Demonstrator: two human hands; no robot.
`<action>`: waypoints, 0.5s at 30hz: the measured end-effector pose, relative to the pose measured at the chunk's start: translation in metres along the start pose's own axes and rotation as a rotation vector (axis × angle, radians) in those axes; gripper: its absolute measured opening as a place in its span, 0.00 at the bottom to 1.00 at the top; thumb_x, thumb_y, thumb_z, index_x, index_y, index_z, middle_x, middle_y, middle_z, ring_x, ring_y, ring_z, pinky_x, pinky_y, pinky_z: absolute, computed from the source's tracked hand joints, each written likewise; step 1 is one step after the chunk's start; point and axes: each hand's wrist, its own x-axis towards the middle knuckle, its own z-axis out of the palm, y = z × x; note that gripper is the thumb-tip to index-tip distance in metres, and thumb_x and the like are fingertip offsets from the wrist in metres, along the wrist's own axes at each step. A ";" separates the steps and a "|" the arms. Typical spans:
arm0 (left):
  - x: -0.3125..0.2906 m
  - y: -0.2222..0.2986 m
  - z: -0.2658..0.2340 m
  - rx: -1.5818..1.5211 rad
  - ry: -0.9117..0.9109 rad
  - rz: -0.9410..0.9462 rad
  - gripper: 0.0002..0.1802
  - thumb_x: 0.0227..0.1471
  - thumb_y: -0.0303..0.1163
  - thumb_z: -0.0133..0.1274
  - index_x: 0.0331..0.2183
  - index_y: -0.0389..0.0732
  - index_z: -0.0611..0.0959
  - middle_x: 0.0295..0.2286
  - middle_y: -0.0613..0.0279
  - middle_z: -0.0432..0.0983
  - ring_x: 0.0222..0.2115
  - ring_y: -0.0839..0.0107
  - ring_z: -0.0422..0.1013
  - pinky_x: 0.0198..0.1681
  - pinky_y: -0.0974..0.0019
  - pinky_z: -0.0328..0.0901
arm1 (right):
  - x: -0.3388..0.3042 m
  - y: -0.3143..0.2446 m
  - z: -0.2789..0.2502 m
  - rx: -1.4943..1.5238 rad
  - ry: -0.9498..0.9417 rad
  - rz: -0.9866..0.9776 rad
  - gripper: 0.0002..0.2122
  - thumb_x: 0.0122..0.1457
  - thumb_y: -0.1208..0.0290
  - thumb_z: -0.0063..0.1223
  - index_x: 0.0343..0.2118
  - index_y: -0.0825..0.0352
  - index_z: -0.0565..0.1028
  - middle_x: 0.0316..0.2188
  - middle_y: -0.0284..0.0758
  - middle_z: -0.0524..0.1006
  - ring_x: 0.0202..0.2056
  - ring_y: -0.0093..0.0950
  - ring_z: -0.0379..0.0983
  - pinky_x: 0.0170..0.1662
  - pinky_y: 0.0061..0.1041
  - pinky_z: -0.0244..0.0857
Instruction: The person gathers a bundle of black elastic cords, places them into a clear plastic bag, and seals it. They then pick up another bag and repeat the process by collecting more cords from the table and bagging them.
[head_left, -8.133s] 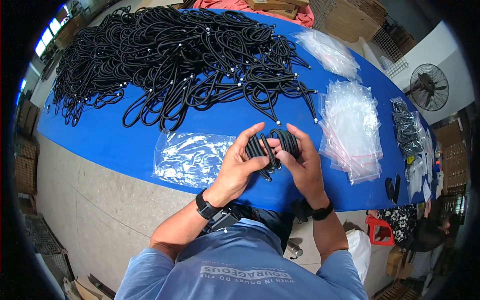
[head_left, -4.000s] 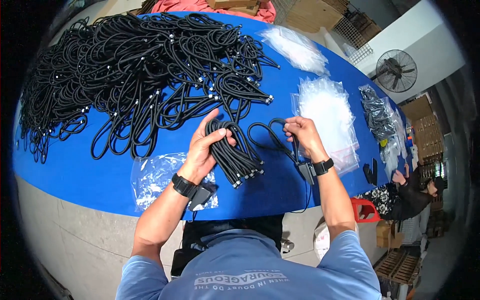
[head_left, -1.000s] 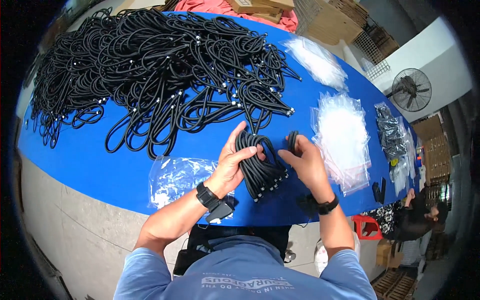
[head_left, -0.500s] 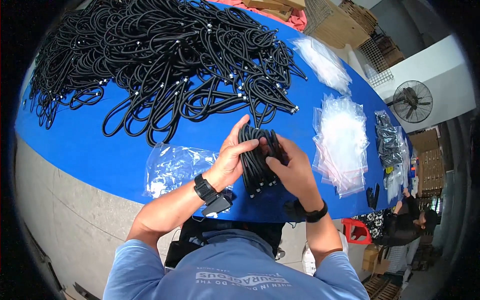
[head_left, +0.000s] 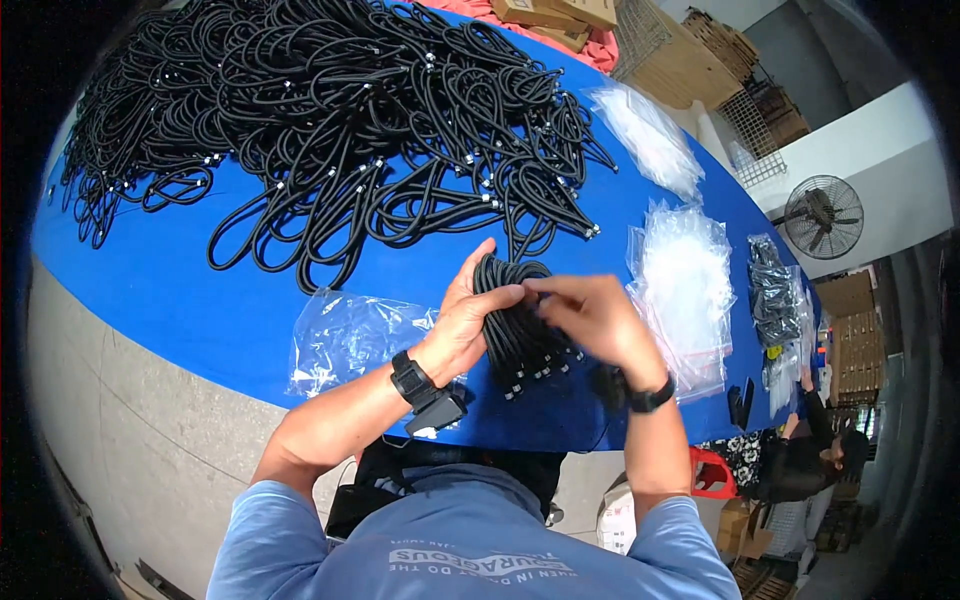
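A thick bundle of black cord loops (head_left: 515,335) hangs over the table's near edge, with small silver end pieces at its lower end. My left hand (head_left: 462,318) is wrapped round its left side, thumb lying across the top. At the bundle's upper right, my right hand (head_left: 600,318) has its fingers bent in and pinched at the cords, the fingertips close to my left thumb. That hand is slightly blurred, and how many loops lie between its fingers is hidden. Beyond my hands a large heap of the same black cord loops (head_left: 330,110) covers the table's far left.
A clear plastic bag (head_left: 350,335) lies left of my left forearm on the blue tabletop (head_left: 190,295). Clear bags are stacked (head_left: 685,290) at right, with another pile (head_left: 650,140) behind. Farther right are dark packed bags (head_left: 775,300), a co-worker (head_left: 815,460) and a fan (head_left: 823,215).
My right hand has shifted right and turned, its fingers now at the bundle's top edge. The cords it held apart have joined the rest in my left hand.
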 end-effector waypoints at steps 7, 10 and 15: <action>-0.001 0.001 0.004 0.025 -0.036 -0.006 0.50 0.52 0.13 0.56 0.69 0.44 0.51 0.37 0.53 0.79 0.35 0.65 0.78 0.46 0.62 0.74 | 0.116 0.045 -0.016 -0.712 0.568 -0.294 0.20 0.53 0.69 0.62 0.49 0.68 0.76 0.45 0.46 0.78 0.47 0.43 0.74 0.49 0.39 0.69; -0.003 -0.001 0.005 0.006 -0.041 -0.005 0.50 0.52 0.13 0.56 0.69 0.44 0.51 0.37 0.53 0.79 0.34 0.65 0.78 0.45 0.62 0.74 | 0.148 0.058 -0.004 -0.874 0.638 -0.211 0.17 0.52 0.70 0.61 0.45 0.68 0.76 0.43 0.45 0.78 0.47 0.43 0.73 0.50 0.42 0.68; -0.005 -0.001 0.005 0.016 -0.052 -0.021 0.50 0.51 0.13 0.57 0.69 0.43 0.51 0.36 0.54 0.79 0.35 0.65 0.78 0.45 0.62 0.74 | 0.143 0.075 -0.007 -0.794 0.766 -0.212 0.14 0.51 0.72 0.60 0.41 0.69 0.76 0.39 0.45 0.78 0.44 0.45 0.74 0.47 0.43 0.68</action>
